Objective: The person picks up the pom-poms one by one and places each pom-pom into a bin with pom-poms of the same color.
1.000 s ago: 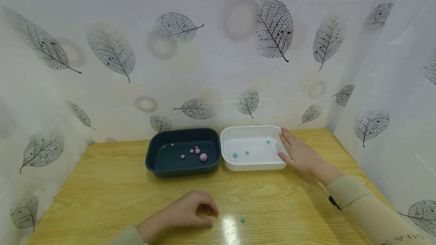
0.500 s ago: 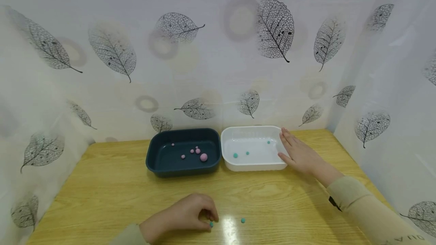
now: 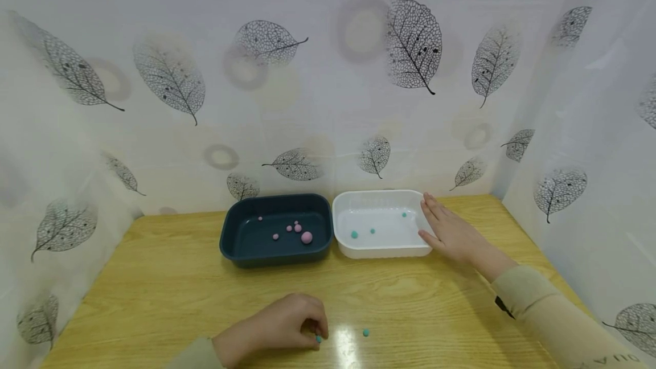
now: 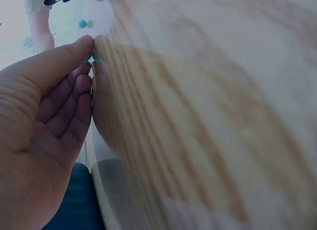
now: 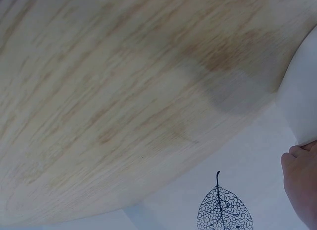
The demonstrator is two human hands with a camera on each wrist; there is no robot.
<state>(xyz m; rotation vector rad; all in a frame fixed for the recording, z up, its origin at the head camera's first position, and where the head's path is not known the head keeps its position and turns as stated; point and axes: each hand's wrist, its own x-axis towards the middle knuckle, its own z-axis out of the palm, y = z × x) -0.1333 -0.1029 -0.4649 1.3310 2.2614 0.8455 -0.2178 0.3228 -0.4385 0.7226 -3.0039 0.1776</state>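
Observation:
My left hand (image 3: 287,323) is low over the table, its thumb and fingertips closed around a small teal ball (image 3: 318,339). In the left wrist view the thumb (image 4: 74,51) and curled fingers meet at that ball, right at the tabletop. Another teal ball (image 3: 366,332) lies on the wood a little to the right. With fingers straight, my right hand (image 3: 453,235) rests against the right end of a white tray (image 3: 384,252). Inside that tray are a teal ball (image 3: 354,234) and two smaller ones.
A dark blue tray (image 3: 277,261) stands directly left of the white one, holding several pink balls, the largest (image 3: 306,237) near its right side. Behind both trays hangs a leaf-printed curtain (image 3: 328,101), which also encloses the sides of the wooden table (image 3: 169,289).
My left hand has shifted slightly down and its fingertips have closed in on the teal ball. The right hand and both trays stay put.

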